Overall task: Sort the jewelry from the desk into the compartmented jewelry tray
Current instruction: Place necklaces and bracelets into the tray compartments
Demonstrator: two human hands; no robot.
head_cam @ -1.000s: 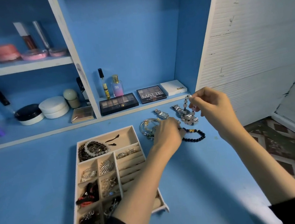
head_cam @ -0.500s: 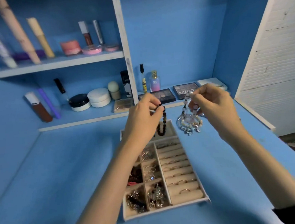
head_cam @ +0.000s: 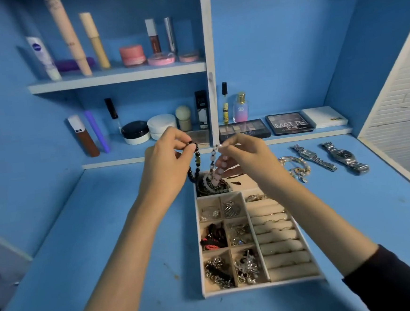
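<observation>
My left hand [head_cam: 168,158] pinches a black bead bracelet [head_cam: 196,163] that hangs over the far left corner of the cream compartmented jewelry tray [head_cam: 259,287]. My right hand [head_cam: 245,155] pinches a pale pink bead bracelet [head_cam: 215,164], whose lower end dangles into the tray's far compartment, onto a pile of bead bracelets [head_cam: 211,185]. Other tray compartments hold rings, chains and hair ties. On the desk to the right lie a silver charm bracelet [head_cam: 297,169] and two silver watches [head_cam: 314,157] [head_cam: 345,157].
Low shelf behind the tray carries eyeshadow palettes [head_cam: 289,123], a perfume bottle [head_cam: 240,107], jars and tubes. An upper shelf [head_cam: 117,77] holds more cosmetics. A white slatted panel [head_cam: 397,120] bounds the desk on the right.
Both hands lifted their bracelets off the desk at the right and carried them left, over the tray's far compartment. The pink bracelet now hangs lower, its end in the compartment.
</observation>
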